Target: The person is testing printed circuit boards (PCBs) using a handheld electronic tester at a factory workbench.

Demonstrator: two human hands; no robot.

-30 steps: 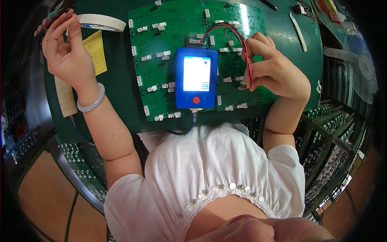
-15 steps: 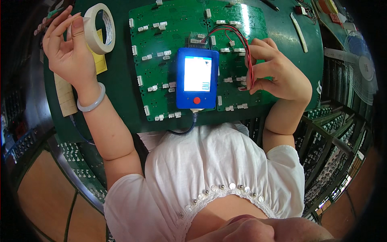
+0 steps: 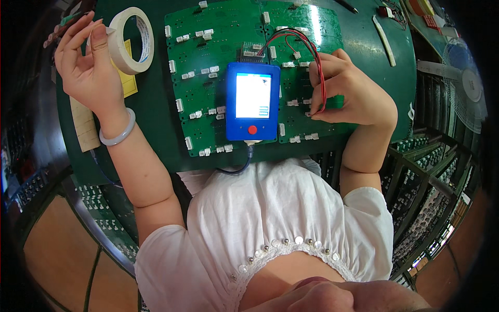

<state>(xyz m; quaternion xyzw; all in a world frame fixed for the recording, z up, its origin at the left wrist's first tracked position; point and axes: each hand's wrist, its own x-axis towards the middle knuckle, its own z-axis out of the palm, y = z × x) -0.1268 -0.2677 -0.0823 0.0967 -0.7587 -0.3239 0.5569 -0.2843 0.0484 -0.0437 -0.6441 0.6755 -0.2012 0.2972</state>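
Observation:
My left hand [image 3: 91,65] is raised at the left, its thumb and fingers closed on the loose end of a roll of cream masking tape [image 3: 117,39]. The roll sits just right of the thumb. Over the green circuit boards [image 3: 189,49], my right hand [image 3: 351,86] pinches the end of a bundle of red and black wires [image 3: 320,60]. A small white connector [image 3: 310,113] shows at its fingertips, close to the board; whether it touches cannot be seen. A blue handheld tester [image 3: 252,101] with a lit screen lies on the boards, the wires running from its top.
A dark cable [image 3: 250,153] leaves the tester's lower end toward me. Yellow paper [image 3: 128,83] lies beneath the tape roll. A white strip [image 3: 384,41] and a pen [image 3: 347,6] lie at the far right. Beyond the table's right side are a fan [image 3: 470,86] and racks [image 3: 426,171] of boards.
My right hand has shifted slightly left with the wire end, and its fingers have drawn in. The tape roll has moved a little right and down. The tester stays nearly in place.

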